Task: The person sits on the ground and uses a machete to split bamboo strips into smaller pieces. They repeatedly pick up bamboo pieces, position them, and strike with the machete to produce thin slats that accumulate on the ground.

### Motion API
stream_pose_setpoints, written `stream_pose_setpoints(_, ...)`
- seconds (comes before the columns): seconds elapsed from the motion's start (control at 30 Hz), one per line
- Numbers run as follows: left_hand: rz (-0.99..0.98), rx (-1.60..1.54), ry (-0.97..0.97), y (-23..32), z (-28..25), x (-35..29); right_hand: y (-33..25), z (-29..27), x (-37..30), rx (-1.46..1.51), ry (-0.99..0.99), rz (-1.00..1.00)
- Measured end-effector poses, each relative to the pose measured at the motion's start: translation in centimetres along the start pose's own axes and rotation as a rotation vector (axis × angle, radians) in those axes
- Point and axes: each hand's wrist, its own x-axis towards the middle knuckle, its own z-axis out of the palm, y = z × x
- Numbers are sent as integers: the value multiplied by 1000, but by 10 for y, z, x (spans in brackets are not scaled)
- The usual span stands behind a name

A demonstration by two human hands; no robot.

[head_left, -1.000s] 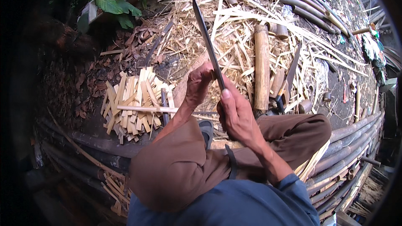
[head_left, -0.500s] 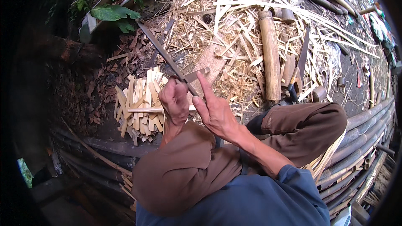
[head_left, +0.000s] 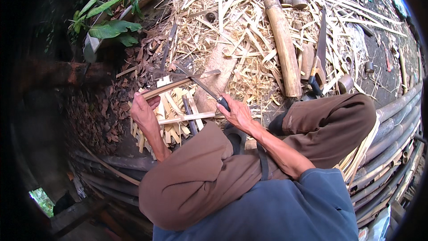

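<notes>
My left hand (head_left: 145,109) is closed around the near end of a pale bamboo strip (head_left: 166,88), which slants up and to the right. In my right hand (head_left: 238,115) is a knife (head_left: 205,88) by its black handle. Its narrow blade points up and left, crossing the far end of the strip. A dark flat piece (head_left: 207,74) shows just beyond that crossing; whether it joins the strip I cannot tell. Below my left hand lies a pile of cut bamboo strips (head_left: 171,105), with a dark bar (head_left: 189,115) and a longer strip (head_left: 187,118) across it.
A thick bamboo pole (head_left: 284,47) lies at the right, beside a handsaw (head_left: 321,44). Shavings (head_left: 249,67) and a pale board (head_left: 221,62) spread ahead. Bamboo poles (head_left: 392,125) line the right side. A leafy plant (head_left: 111,29) stands at the far left.
The long dark bar has left my left hand, which has moved left and now holds a bamboo strip. My right hand, earlier with fingers extended, now grips the knife. The view has shifted slightly.
</notes>
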Motion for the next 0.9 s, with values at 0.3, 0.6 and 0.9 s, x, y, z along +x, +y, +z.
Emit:
stream_pose_setpoints(0.3, 100, 147, -49, 23, 10, -18, -41, 15, 34, -6, -48, -239)
stream_pose_setpoints(0.6, 69, 161, -17, 23, 19, -16, -37, -3, 39, 184, -105, -54)
stream_pose_setpoints(0.9, 31, 116, -32, 18, 14, -17, -29, 3, 45, 125, -190, 32)
